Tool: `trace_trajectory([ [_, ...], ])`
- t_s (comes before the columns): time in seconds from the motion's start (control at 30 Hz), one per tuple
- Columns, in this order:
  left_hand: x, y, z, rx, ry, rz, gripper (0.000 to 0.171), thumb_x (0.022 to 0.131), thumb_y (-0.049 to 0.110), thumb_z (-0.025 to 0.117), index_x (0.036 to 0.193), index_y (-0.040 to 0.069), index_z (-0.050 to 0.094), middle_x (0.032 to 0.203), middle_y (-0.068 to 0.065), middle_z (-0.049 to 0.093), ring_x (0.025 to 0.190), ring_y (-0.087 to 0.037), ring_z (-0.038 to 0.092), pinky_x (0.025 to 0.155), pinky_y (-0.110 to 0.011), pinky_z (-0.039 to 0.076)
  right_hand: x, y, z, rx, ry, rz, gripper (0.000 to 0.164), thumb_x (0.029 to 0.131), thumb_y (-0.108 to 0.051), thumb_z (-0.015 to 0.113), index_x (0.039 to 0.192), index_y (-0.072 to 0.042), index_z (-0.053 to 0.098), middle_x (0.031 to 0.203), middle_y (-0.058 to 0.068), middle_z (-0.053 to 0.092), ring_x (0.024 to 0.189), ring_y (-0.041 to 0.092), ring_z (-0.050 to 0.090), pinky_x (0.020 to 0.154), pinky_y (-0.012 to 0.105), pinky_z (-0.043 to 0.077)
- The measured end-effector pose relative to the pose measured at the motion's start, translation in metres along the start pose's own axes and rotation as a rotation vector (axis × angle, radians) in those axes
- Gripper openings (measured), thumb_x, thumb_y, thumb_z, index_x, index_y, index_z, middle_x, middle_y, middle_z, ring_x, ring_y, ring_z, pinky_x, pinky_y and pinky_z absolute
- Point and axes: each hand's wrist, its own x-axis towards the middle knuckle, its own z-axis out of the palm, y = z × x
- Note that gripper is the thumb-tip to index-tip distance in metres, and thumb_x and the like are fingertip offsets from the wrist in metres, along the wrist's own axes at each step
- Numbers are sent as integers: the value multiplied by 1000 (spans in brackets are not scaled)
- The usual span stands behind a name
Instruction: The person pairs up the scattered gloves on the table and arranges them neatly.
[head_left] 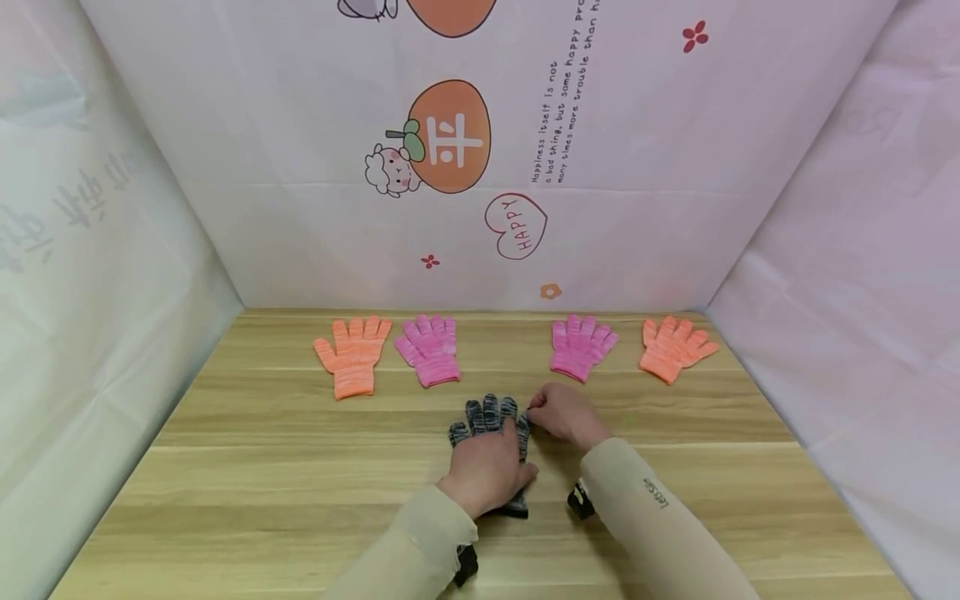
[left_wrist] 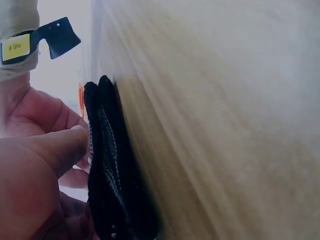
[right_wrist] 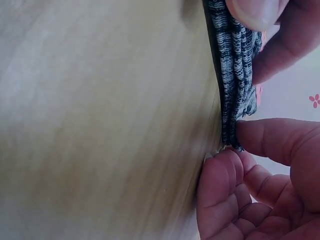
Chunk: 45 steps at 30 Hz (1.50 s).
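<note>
A black-and-grey knitted glove (head_left: 491, 415) lies flat on the wooden table, its fingers pointing to the far side. My left hand (head_left: 486, 471) rests on top of it with extended fingers, covering most of the palm. At the glove's right edge, my right hand (head_left: 566, 412) pinches the tip of the outermost finger. In the right wrist view, the right thumb and fingertips meet at the end of the knitted glove (right_wrist: 232, 75). The left wrist view shows the glove's dark cuff (left_wrist: 112, 165) edge-on beside the left thumb.
Along the back of the table (head_left: 262, 467) lie an orange glove (head_left: 354, 357) and a pink glove (head_left: 431, 350) on the left. Another pink glove (head_left: 582, 347) and orange glove (head_left: 675, 348) lie on the right. Printed white cloth (head_left: 637, 208) rises behind and at both sides.
</note>
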Motion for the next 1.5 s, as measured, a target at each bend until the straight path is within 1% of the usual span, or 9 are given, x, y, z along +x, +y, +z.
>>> trace_trajectory([
  [0.1, 3, -1, 1, 1, -1, -5, 75, 97, 56, 66, 148, 1, 55, 97, -15, 77, 79, -26, 75, 60, -44, 59, 0, 0, 0, -7, 0, 0, 11, 94, -20, 71, 94, -10, 75, 67, 1, 60, 58, 13, 55, 54, 26, 44],
  [0.2, 4, -1, 2, 16, 6, -6, 70, 98, 52, 66, 146, 2, 57, 93, -14, 77, 75, -26, 74, 58, -44, 58, -1, -1, 0, -30, 3, -2, 13, 94, -22, 71, 87, -10, 73, 66, 0, 59, 57, 13, 54, 54, 26, 42],
  [0.33, 1, 1, 2, 41, 35, 1, 66, 98, 49, 67, 144, 2, 59, 87, -10, 75, 69, -25, 72, 54, -44, 57, 0, -2, 2, -69, 2, -6, 25, 94, -22, 69, 71, -13, 65, 59, -3, 52, 54, 11, 48, 53, 25, 37],
  [0.47, -1, 2, 2, 48, 46, -11, 66, 97, 48, 69, 143, 2, 59, 88, -10, 75, 72, -26, 73, 55, -44, 57, 0, 0, 3, -73, -6, -2, 35, 91, -20, 63, 58, -17, 54, 52, -6, 45, 50, 11, 43, 51, 25, 34],
  [0.73, -1, 3, 1, 60, 29, -24, 67, 96, 49, 69, 145, 4, 59, 86, -11, 75, 70, -25, 72, 53, -43, 56, -4, 10, 1, -77, 17, 11, 37, 85, -18, 59, 52, -18, 44, 50, -7, 38, 48, 11, 37, 49, 26, 30],
  [1.0, 0, 3, 1, 34, 15, -38, 67, 96, 48, 70, 146, 4, 58, 88, -11, 75, 71, -24, 72, 52, -42, 55, -8, 15, -2, -59, -2, 49, 42, 91, -20, 62, 53, -18, 46, 52, -7, 37, 49, 10, 36, 50, 24, 28],
  [1.27, -2, 4, 2, 40, 40, -32, 67, 96, 47, 71, 145, 4, 59, 84, -10, 74, 68, -24, 71, 51, -42, 54, -12, 13, 0, -72, -4, 52, 42, 96, -19, 63, 57, -16, 49, 51, -5, 41, 47, 10, 39, 48, 24, 30],
  [1.4, -2, 4, 2, 63, 49, -35, 68, 95, 49, 70, 145, 4, 59, 82, -10, 73, 66, -23, 70, 50, -42, 54, -12, 9, 2, -126, 60, 33, 24, 96, -16, 68, 74, -11, 59, 65, -1, 53, 57, 14, 48, 53, 27, 38],
  [1.5, -2, 6, 3, 78, 52, -32, 68, 95, 50, 70, 145, 4, 59, 80, -10, 72, 65, -24, 69, 50, -42, 54, -12, 7, 5, -199, 92, 17, 8, 97, -15, 68, 92, -9, 68, 84, 3, 66, 71, 17, 58, 65, 34, 50],
])
